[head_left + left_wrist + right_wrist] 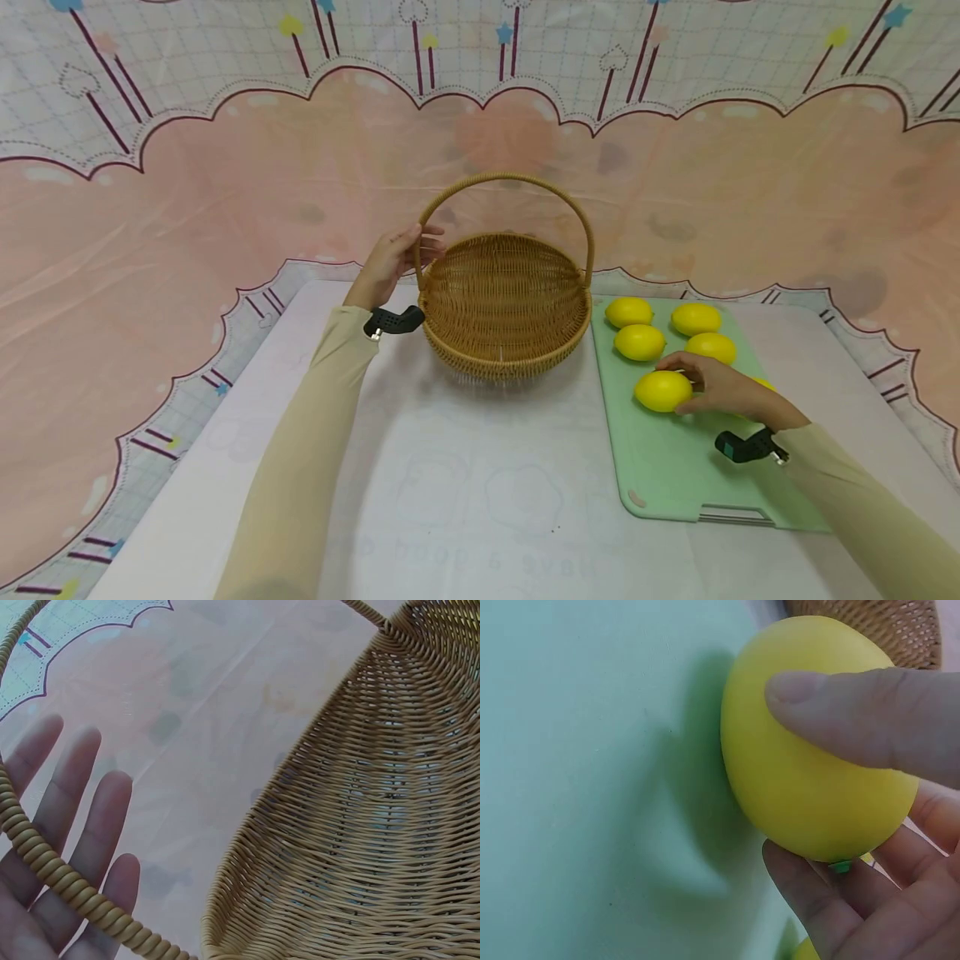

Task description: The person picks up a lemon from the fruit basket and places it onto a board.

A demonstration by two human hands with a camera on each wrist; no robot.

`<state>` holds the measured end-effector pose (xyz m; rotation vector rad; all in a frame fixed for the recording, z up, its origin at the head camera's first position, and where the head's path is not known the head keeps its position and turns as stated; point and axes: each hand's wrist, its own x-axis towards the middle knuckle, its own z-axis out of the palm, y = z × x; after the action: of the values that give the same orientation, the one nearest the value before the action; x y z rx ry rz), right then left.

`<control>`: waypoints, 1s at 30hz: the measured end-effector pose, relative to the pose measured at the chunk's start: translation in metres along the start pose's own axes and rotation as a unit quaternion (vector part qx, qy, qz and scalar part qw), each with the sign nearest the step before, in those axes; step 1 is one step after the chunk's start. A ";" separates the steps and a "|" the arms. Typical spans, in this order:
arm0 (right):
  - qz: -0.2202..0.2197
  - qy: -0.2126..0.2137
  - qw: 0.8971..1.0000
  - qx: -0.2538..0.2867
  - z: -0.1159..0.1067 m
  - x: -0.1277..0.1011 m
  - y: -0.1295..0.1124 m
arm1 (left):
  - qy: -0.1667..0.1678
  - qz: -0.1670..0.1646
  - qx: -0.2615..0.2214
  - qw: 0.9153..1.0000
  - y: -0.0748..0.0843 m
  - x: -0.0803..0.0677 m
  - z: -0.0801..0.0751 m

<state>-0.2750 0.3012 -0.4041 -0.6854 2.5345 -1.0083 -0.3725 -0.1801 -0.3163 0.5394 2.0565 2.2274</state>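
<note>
R hand (723, 390) grips the near lemon (662, 391) on the green board (660, 475), thumb over top, fingers under. Basket (504, 312) sits left & far of it, mouth open, bare cloth between. L hand (393, 260), fingers straight, steadies the basket's handle (507, 178) at its left foot.

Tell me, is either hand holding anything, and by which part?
The right hand grips a lemon on the green cutting board, thumb across its side. The left hand rests against the wicker basket's handle, fingers straight.
</note>
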 end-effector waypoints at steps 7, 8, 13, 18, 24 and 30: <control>-0.007 -0.014 1.000 0.010 -0.002 0.000 -0.001 | 0.006 0.006 0.005 1.000 0.000 -0.002 0.002; -0.008 -0.017 1.000 0.009 -0.002 0.001 0.000 | 0.007 0.006 0.005 1.000 0.000 -0.002 0.002; -0.008 -0.029 1.000 0.006 -0.004 0.000 -0.003 | 0.012 0.005 -0.002 1.000 -0.001 -0.002 0.003; -0.005 -0.039 0.999 0.008 -0.006 -0.001 -0.003 | 0.011 0.006 -0.004 1.000 -0.001 -0.001 0.003; -0.004 -0.050 0.999 -0.005 -0.009 -0.002 -0.002 | 0.012 0.007 -0.009 1.000 0.000 -0.003 0.005; -0.005 -0.041 0.999 -0.019 -0.009 -0.002 -0.003 | 0.013 0.005 -0.010 1.000 0.001 -0.004 0.005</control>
<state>-0.2765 0.3053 -0.3960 -0.7344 2.4886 -0.9176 -0.3671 -0.1763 -0.3158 0.5225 2.0455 2.2713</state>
